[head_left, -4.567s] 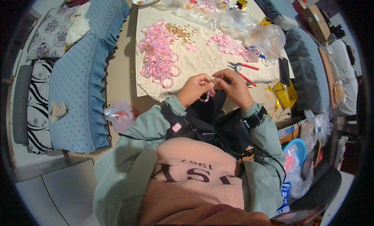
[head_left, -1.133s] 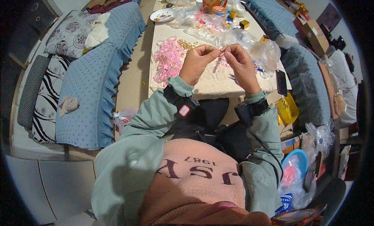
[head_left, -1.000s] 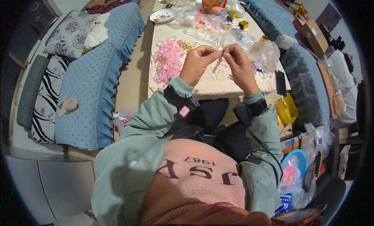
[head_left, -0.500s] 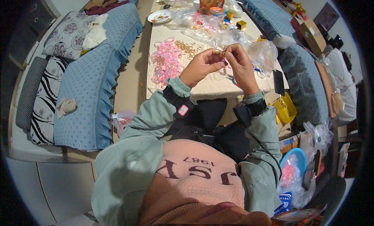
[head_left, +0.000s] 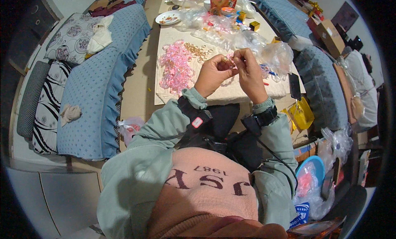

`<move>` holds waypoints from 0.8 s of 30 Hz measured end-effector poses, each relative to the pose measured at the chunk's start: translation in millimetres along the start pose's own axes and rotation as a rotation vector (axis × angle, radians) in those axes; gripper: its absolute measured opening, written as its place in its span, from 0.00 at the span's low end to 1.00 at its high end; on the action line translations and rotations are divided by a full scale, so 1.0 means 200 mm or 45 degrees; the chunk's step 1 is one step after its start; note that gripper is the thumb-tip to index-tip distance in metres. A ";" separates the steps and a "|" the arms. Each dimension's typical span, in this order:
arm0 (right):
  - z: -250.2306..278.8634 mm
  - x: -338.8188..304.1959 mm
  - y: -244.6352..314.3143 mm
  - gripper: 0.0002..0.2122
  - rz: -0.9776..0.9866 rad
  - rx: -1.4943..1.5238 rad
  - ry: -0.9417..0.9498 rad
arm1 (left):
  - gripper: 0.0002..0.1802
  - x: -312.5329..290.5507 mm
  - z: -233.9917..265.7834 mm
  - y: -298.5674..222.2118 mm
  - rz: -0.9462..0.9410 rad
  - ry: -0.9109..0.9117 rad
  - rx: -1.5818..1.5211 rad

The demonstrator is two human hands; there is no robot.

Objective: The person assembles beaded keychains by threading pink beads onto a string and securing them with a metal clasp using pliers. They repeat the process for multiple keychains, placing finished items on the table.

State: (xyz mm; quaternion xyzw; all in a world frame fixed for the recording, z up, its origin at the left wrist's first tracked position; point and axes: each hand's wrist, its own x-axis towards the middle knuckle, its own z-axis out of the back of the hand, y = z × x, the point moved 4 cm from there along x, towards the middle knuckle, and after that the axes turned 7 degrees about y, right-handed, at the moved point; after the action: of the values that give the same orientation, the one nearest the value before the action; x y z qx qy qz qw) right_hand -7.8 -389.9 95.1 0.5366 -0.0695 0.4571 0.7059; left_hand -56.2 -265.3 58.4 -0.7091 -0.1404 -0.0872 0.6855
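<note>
Over the near part of the table, my left hand (head_left: 212, 74) and my right hand (head_left: 250, 76) meet, fingers bent in a pinch. Something small, gold-coloured and pinkish (head_left: 228, 58) sits between the fingertips; its exact shape is too small to tell. Below the fingers, a thin pale pink strand (head_left: 228, 81) shows against the cloth, partly hidden by my hands. Left of them lies a heap of clear and pink beaded pieces (head_left: 176, 65), with a scatter of small gold-coloured rings (head_left: 198, 52) beside it. Partly behind my right hand is a red-handled tool (head_left: 266, 84).
Crumpled clear plastic bags (head_left: 231, 37) cover the table's far middle, near a white plate (head_left: 168, 18) and a red packet (head_left: 222, 0). A black phone (head_left: 294, 86) lies at the right edge. A yellow basket (head_left: 302, 113) and blue basin (head_left: 315, 167) stand lower right.
Both hands have shifted slightly and turned, the fingertips still together. The pale strand beneath them now shows, and the tool near my right hand is more covered.
</note>
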 end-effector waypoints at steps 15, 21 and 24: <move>0.02 0.01 0.03 0.03 0.035 0.067 0.128 | 0.11 0.00 0.05 -0.08 -0.126 0.020 0.058; 0.03 0.00 0.03 0.04 0.016 0.115 0.078 | 0.10 0.01 0.05 -0.12 -0.113 -0.040 0.242; 0.02 -0.01 0.00 0.05 -0.061 0.312 0.021 | 0.10 0.00 0.05 -0.15 -0.156 -0.105 0.345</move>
State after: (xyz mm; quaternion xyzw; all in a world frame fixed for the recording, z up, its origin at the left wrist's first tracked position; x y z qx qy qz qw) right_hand -6.9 -395.5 94.9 0.6166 0.0054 0.4496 0.6462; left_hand -66.1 -254.5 87.3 -0.6032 -0.2218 -0.0798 0.7620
